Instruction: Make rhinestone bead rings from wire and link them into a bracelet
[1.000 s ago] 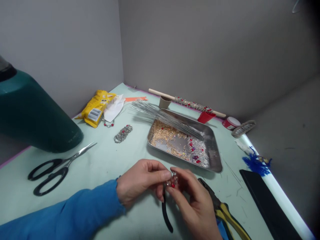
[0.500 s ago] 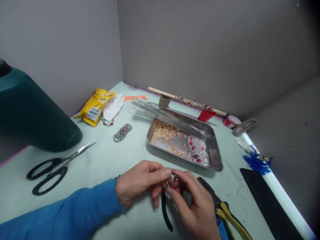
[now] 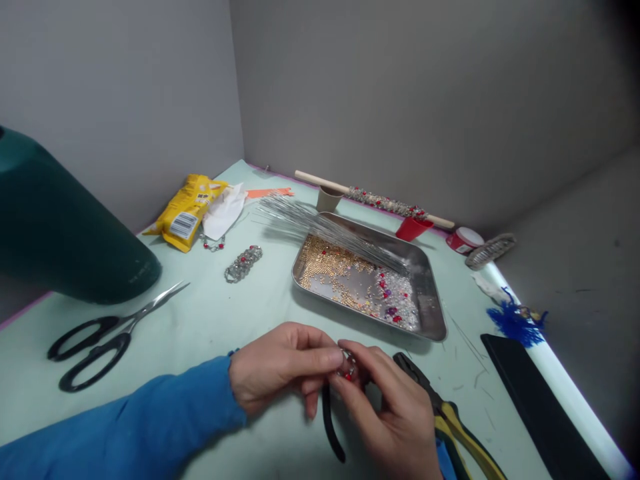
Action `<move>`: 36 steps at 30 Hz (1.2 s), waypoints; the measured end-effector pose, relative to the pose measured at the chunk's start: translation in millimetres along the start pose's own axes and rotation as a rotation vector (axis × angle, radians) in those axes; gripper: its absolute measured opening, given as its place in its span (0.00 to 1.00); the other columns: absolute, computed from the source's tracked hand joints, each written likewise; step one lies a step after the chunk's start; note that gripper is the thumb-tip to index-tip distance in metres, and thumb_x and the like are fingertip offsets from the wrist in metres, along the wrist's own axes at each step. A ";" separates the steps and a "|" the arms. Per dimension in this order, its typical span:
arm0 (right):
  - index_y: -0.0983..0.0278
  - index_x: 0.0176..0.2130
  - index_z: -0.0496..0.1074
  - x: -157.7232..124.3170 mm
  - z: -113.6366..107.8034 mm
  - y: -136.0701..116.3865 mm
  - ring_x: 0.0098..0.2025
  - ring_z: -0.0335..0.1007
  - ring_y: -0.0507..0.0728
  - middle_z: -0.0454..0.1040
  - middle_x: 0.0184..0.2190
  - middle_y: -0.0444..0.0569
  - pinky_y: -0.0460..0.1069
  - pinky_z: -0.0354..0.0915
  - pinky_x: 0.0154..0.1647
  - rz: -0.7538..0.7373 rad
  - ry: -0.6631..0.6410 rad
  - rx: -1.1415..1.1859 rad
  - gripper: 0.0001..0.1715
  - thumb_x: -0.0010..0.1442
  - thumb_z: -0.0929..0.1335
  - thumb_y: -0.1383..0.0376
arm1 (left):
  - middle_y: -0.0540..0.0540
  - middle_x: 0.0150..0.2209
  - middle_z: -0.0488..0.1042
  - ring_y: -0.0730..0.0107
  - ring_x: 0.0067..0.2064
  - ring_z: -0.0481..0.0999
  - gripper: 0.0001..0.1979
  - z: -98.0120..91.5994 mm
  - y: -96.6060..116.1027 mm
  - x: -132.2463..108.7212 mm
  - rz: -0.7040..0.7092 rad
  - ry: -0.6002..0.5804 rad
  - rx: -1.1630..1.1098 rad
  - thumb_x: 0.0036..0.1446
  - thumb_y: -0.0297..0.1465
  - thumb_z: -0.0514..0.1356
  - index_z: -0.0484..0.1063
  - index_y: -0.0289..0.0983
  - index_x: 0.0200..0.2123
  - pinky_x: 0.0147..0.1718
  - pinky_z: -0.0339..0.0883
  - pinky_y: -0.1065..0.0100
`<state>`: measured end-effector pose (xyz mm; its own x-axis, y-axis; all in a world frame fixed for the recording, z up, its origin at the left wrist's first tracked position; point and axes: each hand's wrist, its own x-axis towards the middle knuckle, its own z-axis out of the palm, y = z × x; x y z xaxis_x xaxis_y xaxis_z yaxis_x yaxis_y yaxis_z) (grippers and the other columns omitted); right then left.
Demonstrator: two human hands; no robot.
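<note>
A small ring of wire and beads (image 3: pixel 349 377), clear with a red bead, is pinched between both hands at the lower middle. My left hand (image 3: pixel 287 363) grips its left side between thumb and fingers. Around the right side close the thumb and forefinger of my right hand (image 3: pixel 395 407). A curved black handle (image 3: pixel 331 427) sticks out below the ring; its other end is hidden by my right hand, and I cannot tell whether it is held. Beyond the hands stands a metal tray (image 3: pixel 435 313) of gold, clear and red beads, with a bundle of thin wires (image 3: pixel 320 230) across it.
Yellow-handled pliers (image 3: pixel 450 420) lie right of my right hand, near a black strip (image 3: pixel 535 400). On the left are black scissors (image 3: pixel 115 333), a green container (image 3: pixel 65 227) and a yellow packet (image 3: pixel 187 210). Stacked beaded rings (image 3: pixel 243 263) and a beaded wooden rod (image 3: pixel 320 181) lie farther back.
Both hands stay almost in place around the beaded ring, with the left thumb shifted very slightly. The whole view has moved a little.
</note>
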<state>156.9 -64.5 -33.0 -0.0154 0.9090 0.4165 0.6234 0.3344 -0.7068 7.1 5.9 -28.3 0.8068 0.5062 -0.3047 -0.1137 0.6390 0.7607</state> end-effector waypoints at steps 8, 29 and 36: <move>0.64 0.41 0.71 -0.9 -1.3 -1.4 0.24 0.68 0.50 0.72 0.26 0.44 0.44 0.65 0.23 -0.033 -0.005 -0.067 0.11 0.56 0.68 0.67 | 0.52 0.19 0.62 0.81 0.18 0.57 0.10 -3.9 -1.7 0.8 -0.016 -0.019 0.019 0.49 0.34 0.62 0.72 0.31 0.27 0.19 0.66 0.74; 0.64 0.46 0.68 0.5 -3.4 1.9 0.26 0.66 0.51 0.68 0.28 0.44 0.46 0.66 0.25 0.012 0.004 0.028 0.17 0.55 0.68 0.69 | 0.54 0.14 0.59 0.80 0.16 0.59 0.11 -2.4 -0.3 0.1 0.002 0.029 0.070 0.50 0.35 0.62 0.72 0.31 0.25 0.19 0.63 0.74; 0.63 0.44 0.68 -1.4 -4.8 2.5 0.26 0.64 0.51 0.66 0.28 0.44 0.46 0.64 0.26 0.022 0.054 -0.001 0.15 0.56 0.67 0.70 | 0.41 0.37 0.70 0.68 0.36 0.70 0.16 0.2 7.4 0.1 0.140 0.145 -0.153 0.55 0.36 0.59 0.70 0.31 0.42 0.34 0.67 0.67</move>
<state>162.3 -66.1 -32.6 0.0405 0.9014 0.4311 0.6240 0.3141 -0.7155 6.5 10.6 -22.6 0.6865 0.6668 -0.2901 -0.3138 0.6315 0.7090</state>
